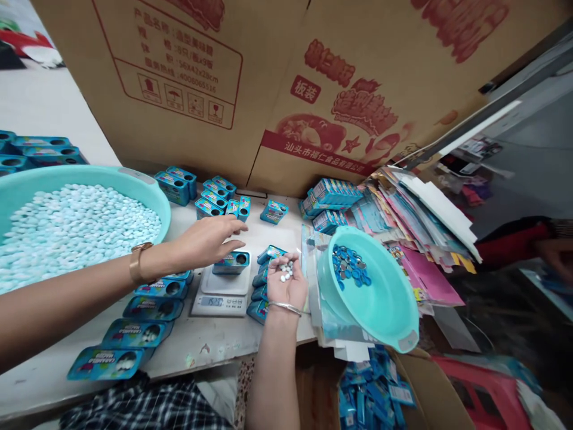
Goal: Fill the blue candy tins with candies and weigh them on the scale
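Note:
My left hand point(208, 240) is stretched out, fingers and thumb apart, just above a blue tin point(230, 263) with a round hole in its top. That tin stands on a small white digital scale point(233, 304), whose display looks like 15.75, though the digits are hard to read. To the right of the scale, my right hand point(286, 289) is turned palm up, cupping several small white candies point(287, 272). A row of blue tins point(259, 292) runs partly behind that hand. On the left, a turquoise basin point(163, 206) holds a heap of pale blue and white candies point(85, 224).
More tins point(143, 332), some showing candies in their holes, line the front left. A turquoise bowl point(389, 298) with blue round caps point(349, 266) stands at right. Behind rise cardboard boxes point(264, 71) and stacked card sheets point(403, 209). Below right, a carton holds blue packs point(376, 388).

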Action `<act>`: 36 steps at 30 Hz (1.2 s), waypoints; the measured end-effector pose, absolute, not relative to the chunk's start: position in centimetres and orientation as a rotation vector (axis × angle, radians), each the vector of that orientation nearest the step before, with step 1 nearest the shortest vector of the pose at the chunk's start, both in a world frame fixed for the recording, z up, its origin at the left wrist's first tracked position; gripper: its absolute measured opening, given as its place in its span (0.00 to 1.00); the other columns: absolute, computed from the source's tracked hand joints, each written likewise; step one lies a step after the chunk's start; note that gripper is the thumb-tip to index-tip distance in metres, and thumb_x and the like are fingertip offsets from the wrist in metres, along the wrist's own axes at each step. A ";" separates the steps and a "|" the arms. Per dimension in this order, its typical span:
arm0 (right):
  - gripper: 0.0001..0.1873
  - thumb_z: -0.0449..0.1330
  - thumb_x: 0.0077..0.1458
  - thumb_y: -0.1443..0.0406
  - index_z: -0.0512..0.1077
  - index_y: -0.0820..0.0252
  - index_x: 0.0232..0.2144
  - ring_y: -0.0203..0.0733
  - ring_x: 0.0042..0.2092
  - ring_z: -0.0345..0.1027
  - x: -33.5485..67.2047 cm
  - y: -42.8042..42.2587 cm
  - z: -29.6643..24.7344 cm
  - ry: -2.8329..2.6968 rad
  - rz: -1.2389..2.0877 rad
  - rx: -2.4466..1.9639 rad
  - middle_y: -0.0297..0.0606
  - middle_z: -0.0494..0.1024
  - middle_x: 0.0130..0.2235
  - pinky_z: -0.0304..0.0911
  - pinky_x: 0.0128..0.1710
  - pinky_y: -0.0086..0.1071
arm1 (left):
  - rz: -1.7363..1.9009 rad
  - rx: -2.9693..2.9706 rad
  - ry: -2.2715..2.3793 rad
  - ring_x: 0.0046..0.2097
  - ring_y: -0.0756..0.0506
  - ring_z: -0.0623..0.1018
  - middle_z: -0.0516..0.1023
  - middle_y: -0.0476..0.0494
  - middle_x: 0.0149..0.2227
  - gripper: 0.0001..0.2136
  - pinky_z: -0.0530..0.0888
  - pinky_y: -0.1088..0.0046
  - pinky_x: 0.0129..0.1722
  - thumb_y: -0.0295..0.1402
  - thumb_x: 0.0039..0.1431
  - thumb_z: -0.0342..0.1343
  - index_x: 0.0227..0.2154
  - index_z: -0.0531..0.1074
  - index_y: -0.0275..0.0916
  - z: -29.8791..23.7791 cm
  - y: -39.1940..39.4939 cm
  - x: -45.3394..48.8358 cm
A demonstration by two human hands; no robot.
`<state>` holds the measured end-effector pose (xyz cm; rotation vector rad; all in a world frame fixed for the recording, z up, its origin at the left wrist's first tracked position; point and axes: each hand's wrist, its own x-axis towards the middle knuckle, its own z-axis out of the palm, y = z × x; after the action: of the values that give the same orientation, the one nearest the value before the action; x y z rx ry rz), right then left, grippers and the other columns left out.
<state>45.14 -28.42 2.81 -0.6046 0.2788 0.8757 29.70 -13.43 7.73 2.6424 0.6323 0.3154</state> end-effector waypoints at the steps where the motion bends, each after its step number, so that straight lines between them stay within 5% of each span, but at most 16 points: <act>1: 0.11 0.49 0.63 0.67 0.69 0.57 0.29 0.27 0.23 0.64 44.9 -28.0 3.1 0.242 0.895 -0.603 0.26 0.71 0.25 0.66 0.28 0.26 | 0.299 2.648 0.626 0.46 0.41 0.76 0.76 0.40 0.48 0.18 0.70 0.66 0.44 0.41 0.63 0.50 0.51 0.71 0.39 7.6 -13.5 29.4; 5: 0.09 0.51 0.62 0.64 0.67 0.57 0.29 0.25 0.16 0.46 44.2 -26.4 3.8 0.055 0.894 -0.674 0.21 0.60 0.20 0.50 0.19 0.22 | 0.288 2.631 0.636 0.48 0.40 0.75 0.75 0.39 0.48 0.18 0.70 0.64 0.46 0.41 0.62 0.51 0.52 0.71 0.39 6.9 -13.9 28.4; 10: 0.08 0.50 0.62 0.62 0.65 0.57 0.31 0.26 0.15 0.41 43.3 -24.8 4.3 0.073 0.859 -0.712 0.19 0.55 0.18 0.41 0.17 0.22 | 0.274 2.641 0.660 0.51 0.38 0.74 0.74 0.38 0.51 0.19 0.70 0.62 0.48 0.40 0.61 0.52 0.54 0.69 0.40 6.2 -13.8 27.4; 22: 0.09 0.56 0.60 0.58 0.63 0.56 0.32 0.25 0.18 0.49 40.7 -22.3 3.9 -0.035 0.712 -0.898 0.18 0.53 0.19 0.55 0.23 0.22 | 0.250 2.565 0.649 0.55 0.37 0.71 0.72 0.38 0.53 0.22 0.69 0.63 0.52 0.37 0.58 0.57 0.55 0.67 0.40 4.2 -14.6 26.5; 31: 0.10 0.50 0.63 0.63 0.62 0.57 0.29 0.27 0.16 0.42 43.8 -23.2 3.4 0.048 0.759 -0.731 0.19 0.51 0.18 0.40 0.15 0.20 | 0.174 2.611 0.650 0.55 0.36 0.71 0.71 0.36 0.53 0.25 0.69 0.61 0.51 0.35 0.55 0.59 0.56 0.66 0.38 3.7 -14.8 27.1; 36: 0.11 0.51 0.63 0.66 0.65 0.59 0.27 0.27 0.17 0.43 46.3 -28.2 4.9 -0.020 0.793 -0.570 0.21 0.52 0.19 0.44 0.14 0.19 | 0.189 2.625 0.652 0.55 0.35 0.71 0.71 0.35 0.54 0.26 0.69 0.60 0.52 0.37 0.57 0.57 0.58 0.65 0.36 4.5 -14.5 27.5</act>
<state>46.34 -28.24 4.94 -0.5705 -0.0199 0.7935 27.48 -14.47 4.54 2.6252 0.6524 0.1888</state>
